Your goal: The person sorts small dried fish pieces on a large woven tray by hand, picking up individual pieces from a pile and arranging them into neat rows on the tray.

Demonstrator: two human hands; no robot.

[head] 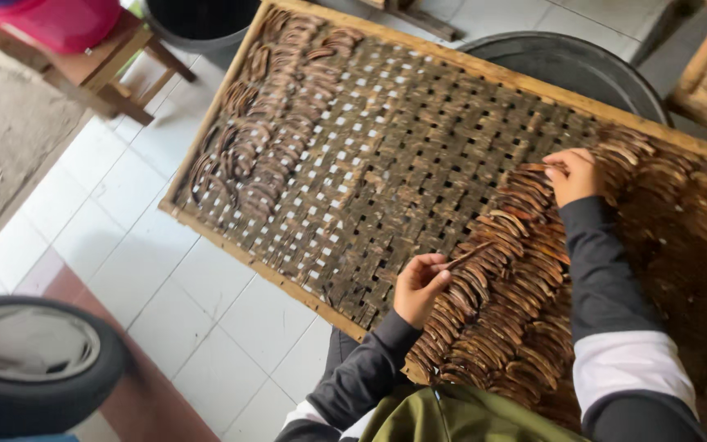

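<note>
slices (pixel 525 278) on tray (pixel 386 155), tyre (pixel 26 360) left

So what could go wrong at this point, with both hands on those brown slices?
The left hand pinches one thin slice by its end; it could snap or drop through the woven tray. The right hand presses on overlapped rows and might shift them. The tray overhangs the tiled floor, so leaning could tip it.

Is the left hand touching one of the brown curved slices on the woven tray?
Touching. The head view shows the left hand pinching a brown slice between thumb and fingers, above the woven tray.
</note>
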